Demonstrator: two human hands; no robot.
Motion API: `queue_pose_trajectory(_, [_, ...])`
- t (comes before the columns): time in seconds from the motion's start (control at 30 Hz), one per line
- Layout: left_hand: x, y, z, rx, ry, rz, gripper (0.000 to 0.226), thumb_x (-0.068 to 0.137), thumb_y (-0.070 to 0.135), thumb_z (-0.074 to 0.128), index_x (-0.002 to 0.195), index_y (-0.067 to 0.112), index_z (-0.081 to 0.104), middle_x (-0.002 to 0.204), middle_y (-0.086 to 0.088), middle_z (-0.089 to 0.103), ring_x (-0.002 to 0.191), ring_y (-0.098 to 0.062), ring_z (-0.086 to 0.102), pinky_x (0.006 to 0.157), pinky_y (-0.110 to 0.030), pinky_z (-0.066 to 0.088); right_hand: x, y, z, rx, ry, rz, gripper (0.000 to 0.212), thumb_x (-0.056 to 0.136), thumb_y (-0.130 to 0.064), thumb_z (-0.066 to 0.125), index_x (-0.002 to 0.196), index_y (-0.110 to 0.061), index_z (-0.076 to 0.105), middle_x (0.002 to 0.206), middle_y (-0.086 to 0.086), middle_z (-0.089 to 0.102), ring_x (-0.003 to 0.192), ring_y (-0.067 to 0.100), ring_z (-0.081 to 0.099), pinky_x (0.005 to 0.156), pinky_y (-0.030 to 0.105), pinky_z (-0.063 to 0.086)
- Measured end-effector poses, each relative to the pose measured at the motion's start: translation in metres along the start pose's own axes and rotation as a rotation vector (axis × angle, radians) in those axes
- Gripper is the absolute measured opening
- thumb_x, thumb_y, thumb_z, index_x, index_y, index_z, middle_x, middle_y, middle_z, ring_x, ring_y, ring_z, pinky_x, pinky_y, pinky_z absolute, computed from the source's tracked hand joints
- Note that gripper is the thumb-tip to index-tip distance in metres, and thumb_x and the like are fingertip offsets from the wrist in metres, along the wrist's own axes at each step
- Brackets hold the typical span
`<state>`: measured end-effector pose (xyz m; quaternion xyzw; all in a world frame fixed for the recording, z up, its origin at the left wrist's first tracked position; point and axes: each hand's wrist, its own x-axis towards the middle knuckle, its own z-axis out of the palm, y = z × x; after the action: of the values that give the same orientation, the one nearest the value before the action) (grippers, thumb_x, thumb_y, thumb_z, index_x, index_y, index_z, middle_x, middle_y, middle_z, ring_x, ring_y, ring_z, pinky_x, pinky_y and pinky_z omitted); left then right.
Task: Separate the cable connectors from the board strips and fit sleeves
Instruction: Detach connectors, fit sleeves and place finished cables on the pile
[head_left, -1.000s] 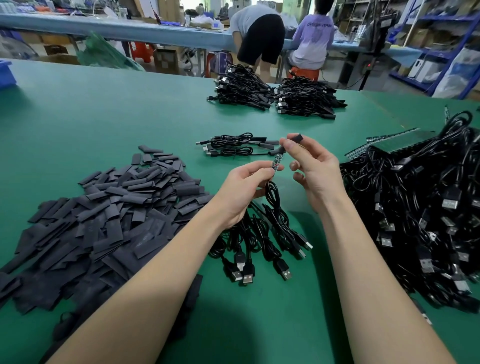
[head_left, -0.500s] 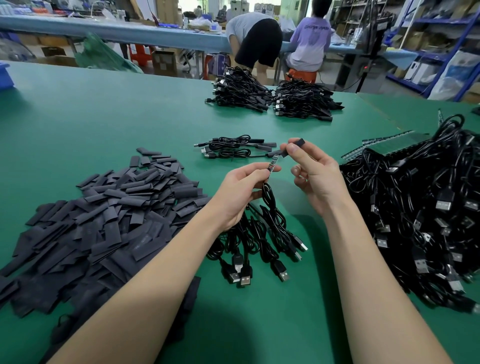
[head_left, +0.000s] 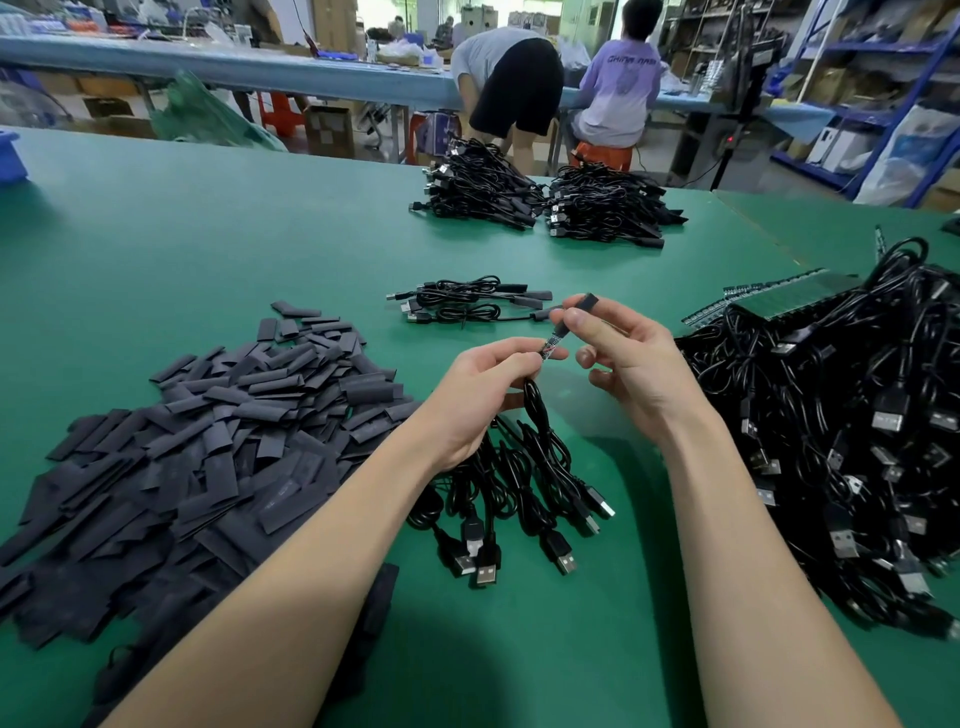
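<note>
Sleeves of flat black heat-shrink tubing (head_left: 208, 431) lie heaped at nine o'clock on the green table mat (head_left: 234, 234), untouched. Just right of them, the left hand (head_left: 483, 395) pinches the small board-tipped connector end (head_left: 550, 349) of a thin black USB cable (head_left: 540, 441), whose coils and plugs hang from the fist and trail onto the mat toward six o'clock. The right hand (head_left: 628, 364) holds one short black sleeve (head_left: 584, 305) between thumb and forefinger, touching the tip of that connector.

Compared with a second ago, the sleeve sits much as it did on the connector's far end, and the bare patterned board below it looks about as long; by my judgement the sliding-on has barely advanced and most of the push remains.

The connector shows as a narrow strip, tilted toward one o'clock, partly hidden by fingertips. At three o'clock a tangled pile of black cables (head_left: 841, 415) waits, green board strips (head_left: 779, 299) lying across its top.
</note>
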<state>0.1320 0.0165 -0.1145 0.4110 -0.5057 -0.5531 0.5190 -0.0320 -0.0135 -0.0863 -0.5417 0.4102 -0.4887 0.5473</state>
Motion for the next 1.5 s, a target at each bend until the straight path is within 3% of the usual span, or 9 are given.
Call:
queue_pose_trajectory(0.07, [0.000, -0.001, -0.001, 0.014, -0.015, -0.005, 0.022, 0.103, 0.010, 0.052, 0.110, 0.012, 0.072, 0.076, 0.019, 0.067, 0.080, -0.007, 0.053, 0.075, -0.020, 0.045, 0.000, 0.002, -0.004, -0.008, -0.029, 0.014, 0.026, 0.070, -0.044, 0.087, 0.093, -0.035, 0.081, 0.111, 0.001, 0.077, 0.064, 0.005, 0.051, 0.057, 0.014, 0.040])
queue_pose_trajectory(0.17, [0.001, -0.002, -0.002, -0.004, 0.026, -0.009, 0.017, 0.101, 0.011, 0.055, 0.111, 0.015, 0.068, 0.074, 0.016, 0.067, 0.077, -0.005, 0.057, 0.075, -0.020, 0.047, 0.001, 0.005, -0.004, 0.004, -0.040, 0.025, 0.019, 0.074, -0.039, 0.088, 0.091, -0.034, 0.081, 0.105, -0.001, 0.077, 0.064, 0.005, 0.049, 0.056, 0.013, 0.040])
queue_pose_trajectory(0.43, [0.002, -0.007, -0.002, -0.016, 0.084, 0.051, 0.009, 0.100, 0.013, 0.062, 0.092, 0.018, 0.059, 0.072, 0.003, 0.063, 0.073, -0.008, 0.058, 0.072, -0.021, 0.053, 0.003, 0.008, -0.001, -0.021, -0.016, 0.049, 0.019, 0.076, -0.040, 0.084, 0.093, -0.033, 0.081, 0.109, 0.001, 0.078, 0.064, 0.005, 0.048, 0.055, 0.014, 0.040])
queue_pose_trajectory(0.63, [0.001, -0.006, -0.001, -0.042, 0.114, 0.082, 0.010, 0.095, 0.012, 0.069, 0.091, 0.019, 0.063, 0.076, 0.000, 0.066, 0.080, -0.015, 0.061, 0.085, -0.035, 0.053, 0.004, 0.012, 0.006, 0.005, 0.047, 0.064, 0.008, 0.085, -0.038, 0.080, 0.087, -0.031, 0.082, 0.108, -0.003, 0.078, 0.065, 0.005, 0.046, 0.057, 0.017, 0.037])
queue_pose_trajectory(0.83, [0.001, -0.008, -0.001, -0.003, 0.176, 0.091, 0.010, 0.089, 0.015, 0.076, 0.087, 0.022, 0.070, 0.077, -0.006, 0.074, 0.076, -0.012, 0.066, 0.072, -0.020, 0.053, 0.005, 0.014, 0.005, -0.001, 0.058, 0.086, 0.012, 0.084, -0.042, 0.080, 0.088, -0.032, 0.082, 0.112, -0.004, 0.077, 0.067, 0.007, 0.042, 0.055, 0.017, 0.034])
queue_pose_trajectory(1.0, [0.001, -0.010, -0.003, -0.026, 0.210, 0.091, 0.013, 0.087, 0.012, 0.078, 0.079, 0.019, 0.071, 0.077, -0.008, 0.074, 0.075, -0.014, 0.067, 0.074, -0.024, 0.052, 0.005, 0.015, 0.008, -0.076, 0.021, 0.083, 0.010, 0.085, -0.041, 0.079, 0.088, -0.032, 0.081, 0.113, 0.002, 0.076, 0.068, 0.010, 0.042, 0.062, 0.023, 0.033])
queue_pose_trajectory(1.1, [0.001, -0.010, -0.003, -0.052, 0.212, 0.073, 0.011, 0.088, 0.013, 0.077, 0.084, 0.018, 0.069, 0.079, -0.008, 0.075, 0.076, -0.015, 0.065, 0.074, -0.026, 0.050, 0.003, 0.014, 0.010, -0.101, 0.015, 0.065, 0.012, 0.086, -0.041, 0.079, 0.092, -0.032, 0.080, 0.102, -0.002, 0.078, 0.065, 0.008, 0.042, 0.064, 0.025, 0.035])
queue_pose_trajectory(1.27, [0.002, -0.007, -0.003, -0.137, 0.197, 0.050, 0.016, 0.089, 0.008, 0.074, 0.086, 0.017, 0.061, 0.080, -0.004, 0.074, 0.079, -0.016, 0.064, 0.077, -0.025, 0.050, 0.003, 0.018, 0.020, -0.060, 0.085, -0.077, 0.025, 0.090, -0.031, 0.078, 0.113, -0.036, 0.070, 0.084, 0.003, 0.079, 0.058, 0.009, 0.038, 0.051, 0.015, 0.037])
queue_pose_trajectory(1.5, [0.003, -0.005, -0.003, -0.181, 0.182, -0.006, 0.016, 0.087, 0.006, 0.075, 0.079, 0.015, 0.064, 0.077, -0.009, 0.074, 0.080, -0.019, 0.060, 0.076, -0.025, 0.048, 0.005, 0.020, 0.023, -0.015, 0.108, -0.153, 0.022, 0.091, -0.022, 0.078, 0.112, -0.023, 0.073, 0.082, -0.002, 0.079, 0.054, -0.004, 0.058, 0.055, 0.004, 0.041])
